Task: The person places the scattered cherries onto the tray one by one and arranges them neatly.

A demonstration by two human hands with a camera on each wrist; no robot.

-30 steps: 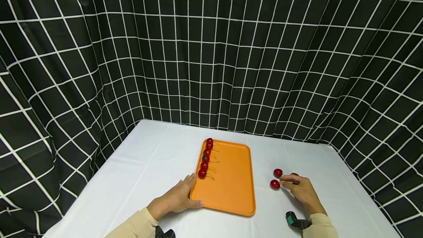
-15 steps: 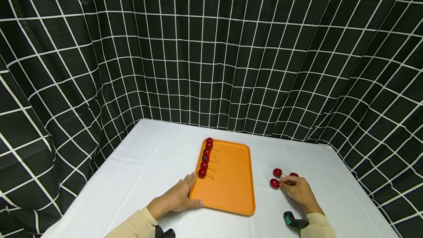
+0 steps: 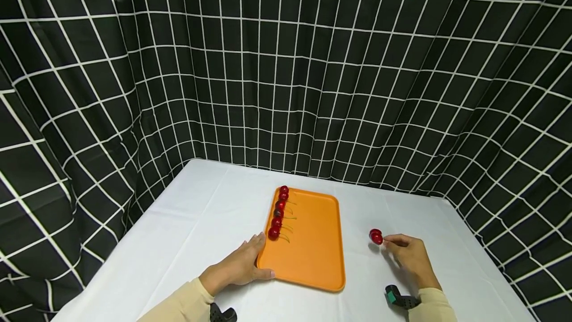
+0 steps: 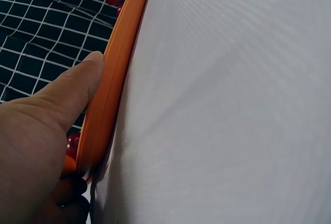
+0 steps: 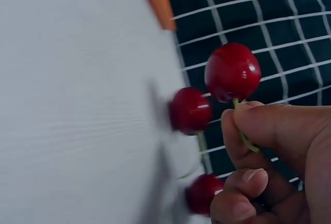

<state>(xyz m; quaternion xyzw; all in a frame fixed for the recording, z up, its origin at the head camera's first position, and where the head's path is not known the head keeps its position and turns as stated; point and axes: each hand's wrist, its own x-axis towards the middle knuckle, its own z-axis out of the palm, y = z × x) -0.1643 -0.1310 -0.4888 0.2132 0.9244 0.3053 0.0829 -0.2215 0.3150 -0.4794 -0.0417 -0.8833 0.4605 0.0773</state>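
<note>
My right hand (image 3: 408, 257) pinches a red cherry (image 5: 232, 72) by its green stem (image 5: 243, 131), lifted a little over the cloth. Two more cherries lie close by; in the right wrist view one cherry (image 5: 190, 111) is beside the held one and another (image 5: 204, 194) is lower, partly behind the fingers. An orange tray (image 3: 313, 242) lies in the middle of the table. Along its left side runs a row of several cherries (image 3: 273, 233), stems pointing right. My left hand (image 3: 239, 265) rests at the tray's near left corner, thumb along the near edge, fingers against the left edge.
A white cloth (image 3: 201, 212) covers the table. Black curtains with a white grid (image 3: 286, 73) hang behind it and on both sides. Each wrist wears a black device, the right device (image 3: 399, 298) bearing a green patch.
My right hand has taken one cherry by the stem and raised it off the cloth, so it overlaps another cherry. The left hand and tray have stayed put; the head view has shifted slightly.
</note>
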